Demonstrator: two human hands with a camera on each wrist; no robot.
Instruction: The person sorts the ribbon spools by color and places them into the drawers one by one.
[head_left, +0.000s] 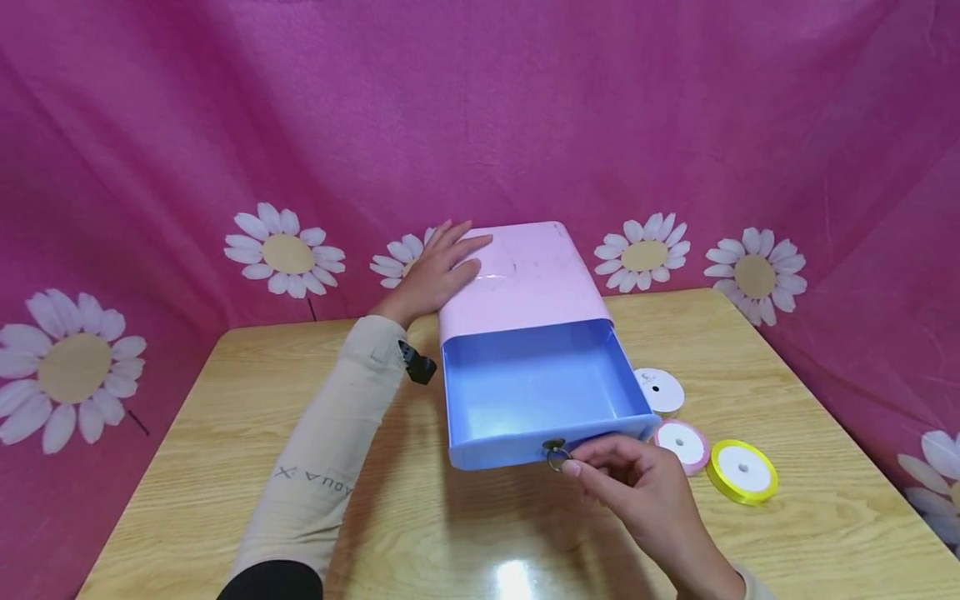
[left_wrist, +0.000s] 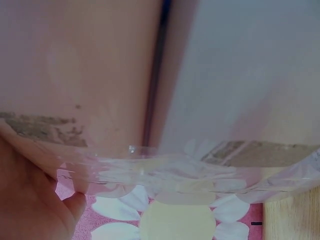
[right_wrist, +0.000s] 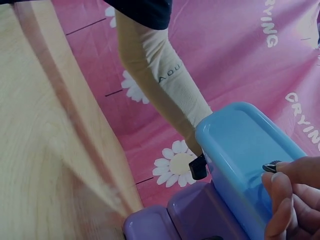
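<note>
A pink drawer unit [head_left: 528,275] stands on the table with its blue drawer [head_left: 536,387] pulled out; nothing lies inside the drawer. My right hand [head_left: 648,492] pinches the metal ring pull [head_left: 557,456] on the drawer's front between thumb and finger. In the right wrist view, the same hand [right_wrist: 295,200] grips the pull against the blue front [right_wrist: 247,145]. My left hand [head_left: 442,271] rests with fingers extended on the left edge of the unit's top. Clear tape [left_wrist: 150,172] and a dark seam show on the casing in the left wrist view.
Right of the drawer lie a white ribbon spool [head_left: 666,392], a pink one [head_left: 684,447] and a yellow one [head_left: 742,472]. Purple drawer fronts [right_wrist: 200,210] sit below the blue one. A pink curtain with daisies [head_left: 480,108] hangs behind the wooden table [head_left: 247,417].
</note>
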